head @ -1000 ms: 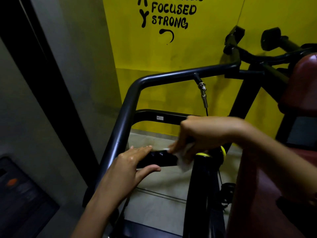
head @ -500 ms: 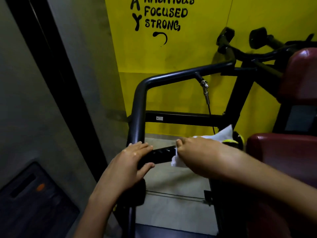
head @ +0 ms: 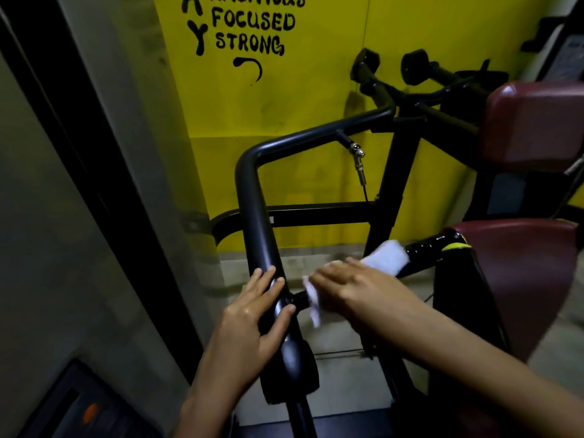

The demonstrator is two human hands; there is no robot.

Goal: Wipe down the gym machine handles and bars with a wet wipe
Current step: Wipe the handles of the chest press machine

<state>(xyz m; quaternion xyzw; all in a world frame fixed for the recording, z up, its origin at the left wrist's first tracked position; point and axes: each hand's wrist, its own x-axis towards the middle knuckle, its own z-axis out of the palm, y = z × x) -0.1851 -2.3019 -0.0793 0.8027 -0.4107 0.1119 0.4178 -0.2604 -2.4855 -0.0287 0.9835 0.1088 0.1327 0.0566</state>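
Two arms, bare from forearm to fingertips. The left hand (head: 249,324): short, pale, trimmed nails; faint sheen across the knuckles. The right hand (head: 350,289): outline softened by blur; forearm long and slender.

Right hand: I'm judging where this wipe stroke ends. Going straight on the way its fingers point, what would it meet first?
The right hand would probably meet the left hand, whose fingers rest on the frame bar where the handle joins it; depth is unclear.
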